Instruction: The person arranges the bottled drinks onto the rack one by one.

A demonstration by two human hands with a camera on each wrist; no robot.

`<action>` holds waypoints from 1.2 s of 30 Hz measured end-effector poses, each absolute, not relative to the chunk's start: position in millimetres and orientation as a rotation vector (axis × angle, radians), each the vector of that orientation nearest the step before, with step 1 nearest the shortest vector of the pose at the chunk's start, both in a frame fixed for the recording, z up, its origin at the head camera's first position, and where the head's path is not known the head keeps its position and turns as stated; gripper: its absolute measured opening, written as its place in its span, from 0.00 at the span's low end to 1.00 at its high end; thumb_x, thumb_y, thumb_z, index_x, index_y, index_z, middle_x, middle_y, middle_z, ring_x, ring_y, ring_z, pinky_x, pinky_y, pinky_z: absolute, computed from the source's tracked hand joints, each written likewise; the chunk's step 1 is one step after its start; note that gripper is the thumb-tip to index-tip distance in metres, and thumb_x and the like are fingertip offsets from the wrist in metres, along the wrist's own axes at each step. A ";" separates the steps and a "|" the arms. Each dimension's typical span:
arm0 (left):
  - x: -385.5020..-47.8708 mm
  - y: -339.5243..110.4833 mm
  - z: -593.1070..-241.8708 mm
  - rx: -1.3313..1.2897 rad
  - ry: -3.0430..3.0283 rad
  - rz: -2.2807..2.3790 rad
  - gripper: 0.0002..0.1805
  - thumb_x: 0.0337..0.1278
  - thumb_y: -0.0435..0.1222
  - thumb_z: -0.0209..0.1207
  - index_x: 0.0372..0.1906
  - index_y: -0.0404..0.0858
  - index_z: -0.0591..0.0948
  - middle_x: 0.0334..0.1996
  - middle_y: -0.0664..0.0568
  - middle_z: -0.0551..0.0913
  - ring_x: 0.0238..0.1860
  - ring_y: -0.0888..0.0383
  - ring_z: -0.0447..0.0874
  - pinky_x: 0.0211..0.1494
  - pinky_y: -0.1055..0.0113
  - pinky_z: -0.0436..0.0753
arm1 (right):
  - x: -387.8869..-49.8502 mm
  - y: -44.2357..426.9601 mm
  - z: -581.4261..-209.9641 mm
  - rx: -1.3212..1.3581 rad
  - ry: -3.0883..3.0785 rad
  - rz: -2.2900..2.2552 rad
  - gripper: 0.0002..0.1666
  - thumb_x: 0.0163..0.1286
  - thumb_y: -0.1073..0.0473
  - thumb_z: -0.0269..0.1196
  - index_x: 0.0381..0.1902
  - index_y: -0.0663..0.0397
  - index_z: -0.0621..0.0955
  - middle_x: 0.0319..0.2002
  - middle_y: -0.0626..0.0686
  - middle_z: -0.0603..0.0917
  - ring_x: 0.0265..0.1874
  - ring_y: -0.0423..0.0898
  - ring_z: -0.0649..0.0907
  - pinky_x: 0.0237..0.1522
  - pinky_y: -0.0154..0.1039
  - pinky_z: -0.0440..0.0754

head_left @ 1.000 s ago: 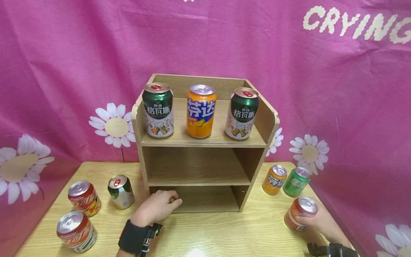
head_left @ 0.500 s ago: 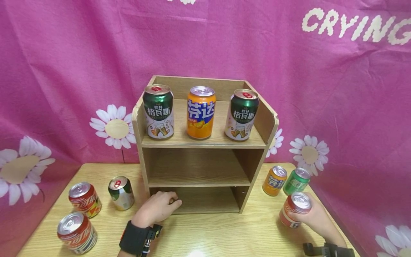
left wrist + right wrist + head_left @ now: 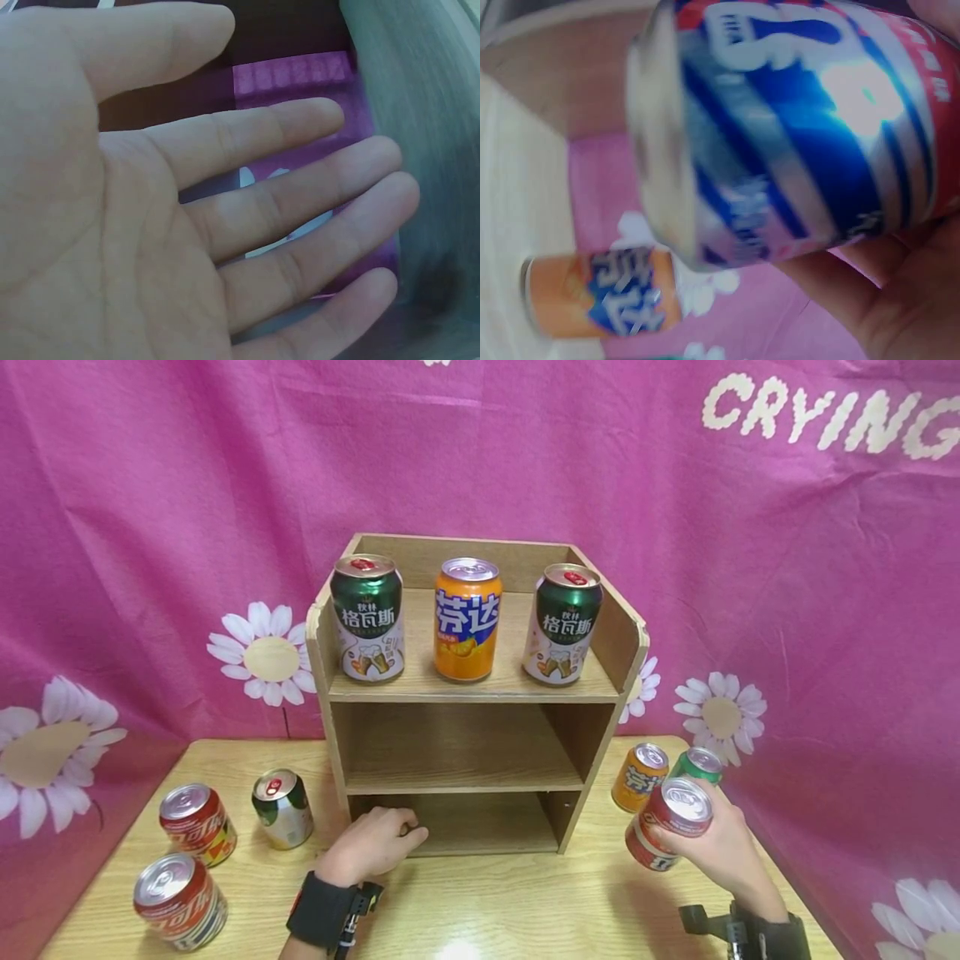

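The red can is gripped in the right hand, above the worktop near an orange can. The left hand, fingers loosely apart, is by the wooden shelf.

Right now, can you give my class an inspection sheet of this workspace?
Surface: wooden table, shelf on it.
Job's things: held red can, above the table.
Clutter: three cans on the shelf's top; left of it, two red cans, green-white can; right of it, orange can, green can.
Hands: left hand empty, at the shelf's lower left; right hand grips the held red can.
Cables: nothing seen.
Surroundings: pink daisy-print cloth behind.
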State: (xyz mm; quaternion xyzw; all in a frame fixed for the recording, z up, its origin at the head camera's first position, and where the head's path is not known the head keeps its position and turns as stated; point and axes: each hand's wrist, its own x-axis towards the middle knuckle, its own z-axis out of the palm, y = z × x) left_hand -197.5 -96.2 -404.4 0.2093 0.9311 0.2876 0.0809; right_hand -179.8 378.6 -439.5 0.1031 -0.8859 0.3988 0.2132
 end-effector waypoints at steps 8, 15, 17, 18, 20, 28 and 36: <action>-201.0 -95.2 -410.8 0.616 2.763 0.861 0.19 0.64 0.44 0.55 0.48 0.33 0.80 0.40 0.46 0.83 0.44 0.48 0.80 0.47 0.51 0.76 | -145.2 292.8 -351.7 0.223 -2.407 1.048 0.39 0.38 0.67 0.78 0.51 0.65 0.74 0.38 0.60 0.82 0.34 0.30 0.76 0.32 0.31 0.76; -202.9 -95.1 -413.6 0.591 2.743 0.860 0.21 0.65 0.45 0.54 0.51 0.32 0.79 0.43 0.44 0.82 0.46 0.46 0.80 0.48 0.50 0.76 | -152.2 273.4 -349.5 0.349 -2.351 1.159 0.42 0.39 0.66 0.79 0.55 0.58 0.74 0.38 0.54 0.83 0.36 0.38 0.81 0.36 0.34 0.79; -203.2 -95.2 -413.1 0.592 2.743 0.854 0.21 0.65 0.45 0.54 0.51 0.32 0.79 0.43 0.44 0.82 0.45 0.47 0.80 0.48 0.50 0.76 | -152.5 266.3 -346.4 0.369 -2.353 1.144 0.42 0.39 0.66 0.79 0.54 0.60 0.74 0.37 0.54 0.83 0.35 0.39 0.81 0.36 0.34 0.80; -203.2 -95.3 -412.7 0.592 2.748 0.849 0.21 0.64 0.45 0.54 0.50 0.32 0.79 0.43 0.44 0.82 0.45 0.47 0.80 0.48 0.50 0.76 | -153.1 263.1 -345.1 0.371 -2.361 1.127 0.42 0.39 0.65 0.79 0.54 0.61 0.73 0.37 0.54 0.83 0.34 0.39 0.81 0.35 0.34 0.80; -203.0 -95.0 -411.5 0.583 2.750 0.847 0.21 0.64 0.45 0.54 0.51 0.32 0.79 0.43 0.44 0.82 0.45 0.47 0.80 0.48 0.51 0.77 | -154.3 255.8 -341.8 0.373 -2.373 1.099 0.40 0.39 0.64 0.79 0.52 0.62 0.74 0.36 0.54 0.84 0.33 0.40 0.82 0.34 0.36 0.80; -202.8 -93.2 -410.7 0.587 2.752 0.832 0.21 0.65 0.45 0.54 0.52 0.32 0.79 0.43 0.44 0.82 0.46 0.47 0.80 0.49 0.51 0.76 | -160.0 223.0 -334.9 0.406 -2.338 1.077 0.38 0.38 0.57 0.80 0.49 0.58 0.76 0.35 0.50 0.84 0.33 0.44 0.82 0.35 0.39 0.81; -202.4 -91.9 -412.8 0.590 2.756 0.808 0.21 0.65 0.45 0.54 0.51 0.33 0.79 0.42 0.45 0.83 0.44 0.49 0.80 0.48 0.51 0.77 | -166.7 191.4 -332.0 0.368 -2.324 1.081 0.39 0.37 0.52 0.80 0.47 0.53 0.75 0.35 0.49 0.84 0.32 0.41 0.82 0.33 0.41 0.81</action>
